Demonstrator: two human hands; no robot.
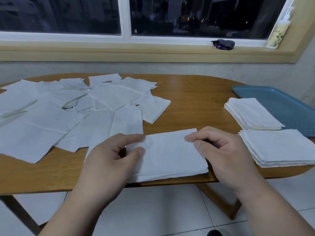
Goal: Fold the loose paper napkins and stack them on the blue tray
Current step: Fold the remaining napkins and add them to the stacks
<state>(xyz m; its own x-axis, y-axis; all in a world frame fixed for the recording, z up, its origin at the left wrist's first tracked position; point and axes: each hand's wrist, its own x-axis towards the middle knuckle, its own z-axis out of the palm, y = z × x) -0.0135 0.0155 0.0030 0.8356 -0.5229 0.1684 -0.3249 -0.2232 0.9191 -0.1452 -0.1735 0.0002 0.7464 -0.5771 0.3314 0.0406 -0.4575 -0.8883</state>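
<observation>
Head view: the half-folded napkin (167, 154) lay as a long strip at the near edge of the desk (196, 103), directly between both hands. The left hand (109, 160) pinched its left end, thumb on top and forefinger along the far edge, so that grip was closed on the paper. The right hand (219, 150) had curled fingers at the far right corner and the thumb on the sheet, so its grip was closed on the same napkin. The napkin's near long edge ran close along the desk rim. The loose napkins (68, 109) were spread overlapping across the left half of the desk, the nearest sheets reaching up to the left hand. The blue tray (279, 101) sat at the far right. The far stack (252, 113) of folded napkins lay on its left part, overhanging the tray's left rim. The near stack (279, 147) lay just beside the right hand, not touching it, mostly on the desk and against the tray's near rim. Bare wood lay open beyond the held napkin, between the loose sheets and the stacks.
</observation>
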